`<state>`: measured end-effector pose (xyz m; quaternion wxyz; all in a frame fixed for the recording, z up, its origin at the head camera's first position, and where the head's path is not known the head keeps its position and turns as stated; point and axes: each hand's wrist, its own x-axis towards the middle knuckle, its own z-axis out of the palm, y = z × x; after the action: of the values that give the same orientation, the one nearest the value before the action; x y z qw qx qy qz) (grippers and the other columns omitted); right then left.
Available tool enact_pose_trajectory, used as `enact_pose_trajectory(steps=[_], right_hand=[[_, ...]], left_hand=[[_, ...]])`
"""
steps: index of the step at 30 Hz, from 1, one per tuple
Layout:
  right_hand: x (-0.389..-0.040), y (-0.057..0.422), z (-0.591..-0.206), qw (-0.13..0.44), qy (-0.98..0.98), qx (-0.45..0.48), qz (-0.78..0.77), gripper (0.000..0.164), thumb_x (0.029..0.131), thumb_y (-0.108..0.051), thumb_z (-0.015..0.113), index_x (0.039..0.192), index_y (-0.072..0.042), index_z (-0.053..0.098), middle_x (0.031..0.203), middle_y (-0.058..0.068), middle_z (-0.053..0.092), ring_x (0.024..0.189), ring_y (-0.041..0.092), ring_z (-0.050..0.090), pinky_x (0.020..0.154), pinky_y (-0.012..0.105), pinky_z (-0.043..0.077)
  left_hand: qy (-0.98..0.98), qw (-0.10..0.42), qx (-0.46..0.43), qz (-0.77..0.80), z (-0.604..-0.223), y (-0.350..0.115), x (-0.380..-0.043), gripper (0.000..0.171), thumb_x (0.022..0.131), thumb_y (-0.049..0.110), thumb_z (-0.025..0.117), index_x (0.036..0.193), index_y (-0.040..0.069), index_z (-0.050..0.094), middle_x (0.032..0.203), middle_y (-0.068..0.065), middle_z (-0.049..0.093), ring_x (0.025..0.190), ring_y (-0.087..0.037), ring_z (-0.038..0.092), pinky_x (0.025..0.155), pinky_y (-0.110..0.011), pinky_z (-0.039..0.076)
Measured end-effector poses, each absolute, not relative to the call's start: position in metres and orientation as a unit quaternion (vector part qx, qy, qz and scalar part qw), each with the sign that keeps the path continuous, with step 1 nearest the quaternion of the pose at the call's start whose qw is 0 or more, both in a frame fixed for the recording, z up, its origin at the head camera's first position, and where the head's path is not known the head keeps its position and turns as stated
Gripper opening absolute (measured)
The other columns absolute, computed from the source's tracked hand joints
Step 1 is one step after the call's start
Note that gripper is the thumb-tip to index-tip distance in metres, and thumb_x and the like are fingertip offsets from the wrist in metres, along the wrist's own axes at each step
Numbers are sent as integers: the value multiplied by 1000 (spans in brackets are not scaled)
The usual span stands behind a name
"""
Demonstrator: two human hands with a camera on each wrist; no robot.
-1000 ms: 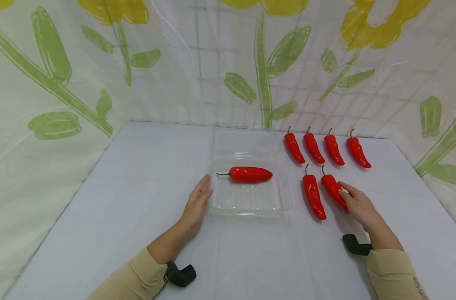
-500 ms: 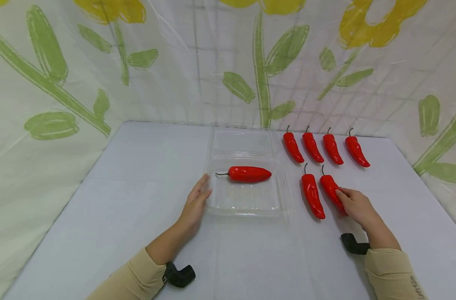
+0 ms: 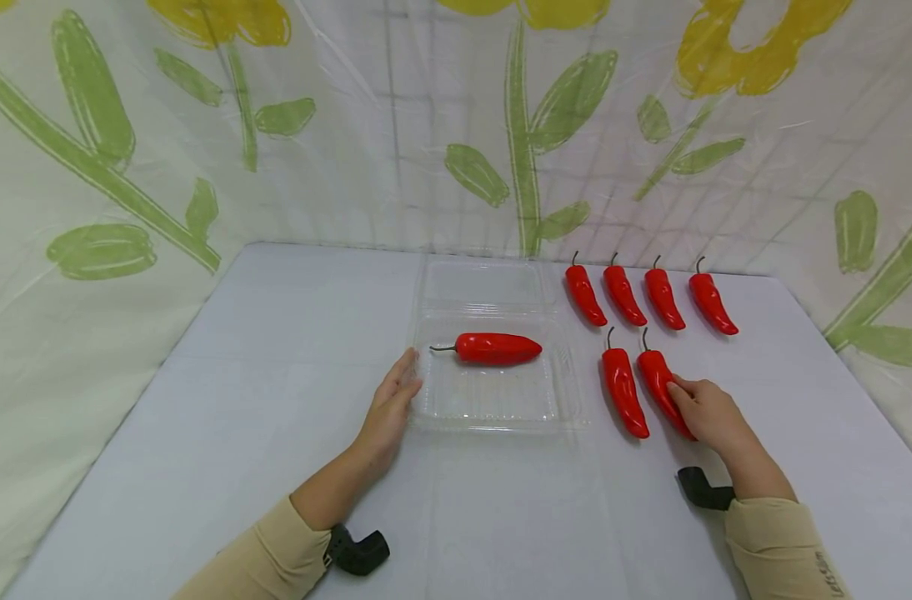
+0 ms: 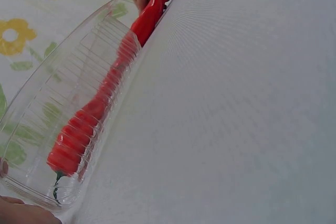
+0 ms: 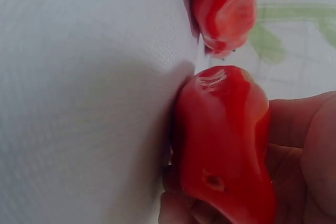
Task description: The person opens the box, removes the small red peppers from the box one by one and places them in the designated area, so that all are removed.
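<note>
Near the middle of the table lies an unfolded clear plastic clamshell box, its lid toward the back. One glossy red chili pepper lies crosswise inside, stem to the left. My left hand rests against the box's left side with fairly straight fingers, the thumb at the rim. To the right, my right hand grips the lower part of another red chili pepper. In the right wrist view, thumb and fingers are on opposite sides of this pepper, which is close to the tabletop.
Just left of the gripped pepper lies a loose red pepper. Behind it, several more peppers form a row, the leftmost pepper near the lid. A white cover lies over the table. A flower-printed curtain hangs behind.
My right fingers have come around the pepper, and its lower end has shifted slightly. My left hand and the box stay in place.
</note>
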<state>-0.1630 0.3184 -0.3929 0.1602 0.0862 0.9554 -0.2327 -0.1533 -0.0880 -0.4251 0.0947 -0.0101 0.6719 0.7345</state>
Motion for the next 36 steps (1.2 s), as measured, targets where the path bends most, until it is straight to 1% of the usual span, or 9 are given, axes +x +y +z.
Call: enact_pose_trajectory(steps=[6,12,20,23,32,36], right_hand=[[-163,320,-394,157,951,89,-250,63,99,-37,33,133,16,35,95,23,51,84,27,48,60,24,44],[-163,322,-395,154,948,92,-263,62,99,-37,33,132,16,38,98,24,53,84,26,49,61,24,46],[-162,319,-394,158,945,89,-273,67,96,-43,40,134,12,38,104,25,54,86,25,50,62,23,49],[-161,318,-394,155,945,90,-274,67,96,-43,41,135,11,37,106,25,54,87,24,50,63,22,49],[-162,316,-396,147,950,88,-263,65,96,-41,40,136,10,36,112,28,51,94,31,49,67,28,54],[-163,316,-397,146,952,87,-256,64,96,-41,40,136,10,37,113,28,51,94,32,50,68,29,55]], left_hand=[[671,94,-12,735,-425,-88,-153,55,98,12,34,149,8,16,158,-5,12,146,-23,4,118,-48,5],[671,92,-11,736,-425,-87,-153,55,98,12,35,149,8,16,158,-6,12,146,-23,4,118,-49,5],[673,97,-12,733,-425,-87,-154,55,98,13,35,150,10,16,158,-5,12,146,-23,4,118,-49,6],[675,98,-11,731,-425,-87,-154,55,98,14,35,150,10,16,158,-5,11,146,-23,4,118,-49,6],[676,96,-12,731,-424,-87,-153,55,98,13,35,150,9,16,158,-6,12,146,-24,5,118,-49,6],[678,96,-11,729,-424,-88,-153,55,98,13,34,150,9,16,158,-6,12,146,-24,5,118,-49,6]])
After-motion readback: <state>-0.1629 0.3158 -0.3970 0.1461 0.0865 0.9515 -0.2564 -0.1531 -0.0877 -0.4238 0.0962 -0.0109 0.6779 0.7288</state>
